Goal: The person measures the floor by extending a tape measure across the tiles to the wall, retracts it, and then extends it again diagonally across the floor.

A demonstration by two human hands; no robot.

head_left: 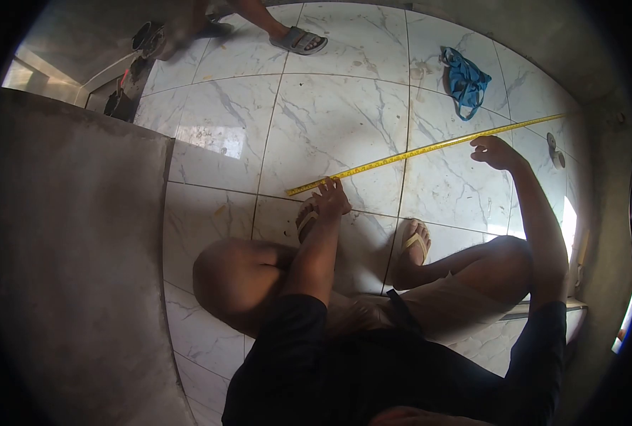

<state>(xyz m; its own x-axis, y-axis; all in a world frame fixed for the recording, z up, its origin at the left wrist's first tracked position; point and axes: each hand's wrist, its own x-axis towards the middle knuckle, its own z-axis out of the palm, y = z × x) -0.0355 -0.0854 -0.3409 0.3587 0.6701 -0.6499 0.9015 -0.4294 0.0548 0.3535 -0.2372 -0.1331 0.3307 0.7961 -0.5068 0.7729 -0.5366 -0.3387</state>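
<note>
A yellow tape measure blade [401,157] lies stretched out diagonally across the marble-patterned floor tiles, from near my left foot up to the right wall. My left hand [334,198] rests by its lower-left end, fingers apart and fingertips at the blade's edge. Farther along, my right hand [497,153] is just below the blade, its fingers bent and a gap showing between forefinger and thumb. Whether its fingertip touches the blade I cannot tell. The far end of the blade fades into shadow by the wall.
A blue cloth bag [465,82] lies beyond the blade. Small round objects [557,153] sit near the right wall. Another person's sandalled foot [300,40] stands at the top. A grey block [82,248] borders the left; dark items [121,103] lie past it.
</note>
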